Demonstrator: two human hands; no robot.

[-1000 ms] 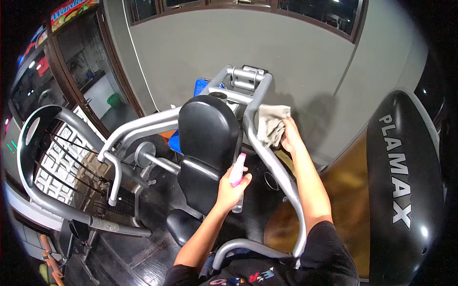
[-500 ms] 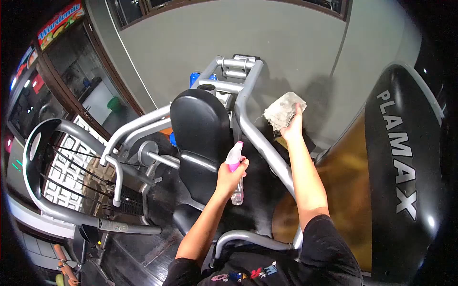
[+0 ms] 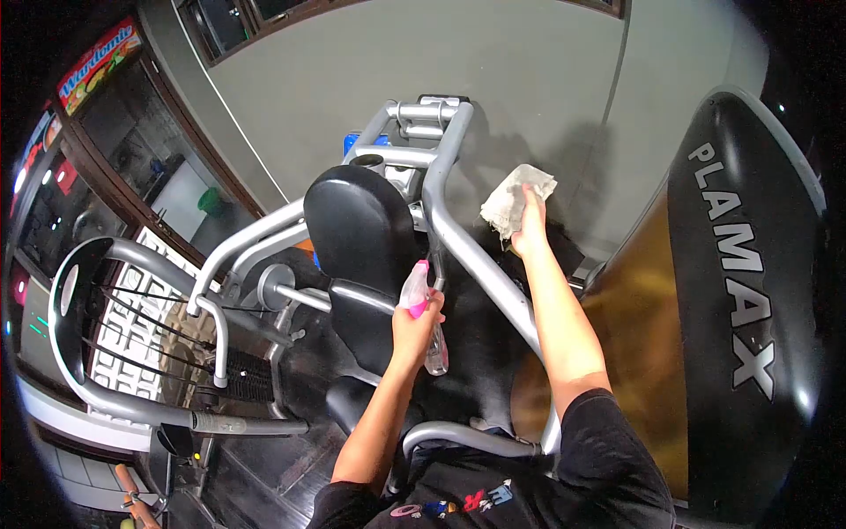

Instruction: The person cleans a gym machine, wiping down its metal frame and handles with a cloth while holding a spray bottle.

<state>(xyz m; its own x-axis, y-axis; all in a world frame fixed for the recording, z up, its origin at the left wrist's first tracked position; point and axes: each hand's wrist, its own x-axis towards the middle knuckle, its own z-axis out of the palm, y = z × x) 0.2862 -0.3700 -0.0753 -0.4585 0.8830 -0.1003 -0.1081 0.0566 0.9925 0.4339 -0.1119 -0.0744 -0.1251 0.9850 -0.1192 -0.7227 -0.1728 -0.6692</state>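
Our left hand (image 3: 414, 328) is closed around the neck of a clear spray bottle (image 3: 437, 354), fingers curled and thumb wrapped, with the bottle's pink and whitish spray head standing above our grip. We hold it in front of the black padded backrest (image 3: 357, 220), near the seat side of the machine. Our right hand (image 3: 530, 231) pinches a crumpled, off-white cloth (image 3: 513, 201), our thumb lying over it; the other fingers are mostly hidden, so we cannot tell how far they spread. The cloth hangs apart from the silver frame tube (image 3: 483, 264), out to its right, with the grey wall (image 3: 529, 79) behind it.

To our right we can read PLAMAX in large pale letters running down a black panel (image 3: 724, 291), beside a brownish-gold surface (image 3: 639, 326). At the upper left, a red and blue sign (image 3: 99, 66) over the glass doors reads "Wardomie" in white, with food pictured below the word. Our black shirt (image 3: 529, 480) carries small multicoloured letters, which we cannot fully make out. Further left we see another machine's curved grey frame (image 3: 141, 404), and through the doorway a green basket (image 3: 210, 202).
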